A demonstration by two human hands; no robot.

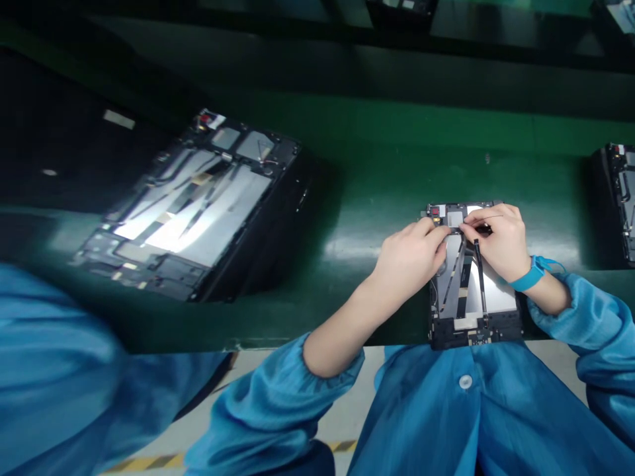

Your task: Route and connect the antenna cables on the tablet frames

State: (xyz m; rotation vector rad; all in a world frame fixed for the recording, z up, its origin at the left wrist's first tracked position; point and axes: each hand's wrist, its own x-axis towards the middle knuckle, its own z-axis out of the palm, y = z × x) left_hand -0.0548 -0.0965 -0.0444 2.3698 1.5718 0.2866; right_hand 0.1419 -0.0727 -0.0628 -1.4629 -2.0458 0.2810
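Observation:
An opened tablet (502, 285) with its inner parts exposed lies at the bench's near edge, directly in front of me. Dark ribbon cables (480, 277) run down over its silvery middle. My left hand (411, 256) reaches over the tablet's upper left, thumb and forefinger closed at a small part below a light grey square. From the other side my right hand (500, 243) meets it, fingertips pinched close to the left ones. A thin dark line shows by the right fingers. Whatever sits between the fingertips is too small or hidden to name.
A tall stack of similar opened tablets (225, 211) stands left on the green bench (377, 172). Another stack (626, 192) is cut off at the right edge. A co-worker's blue sleeve (49, 370) fills the lower left. Dark items (401, 14) sit on the far side.

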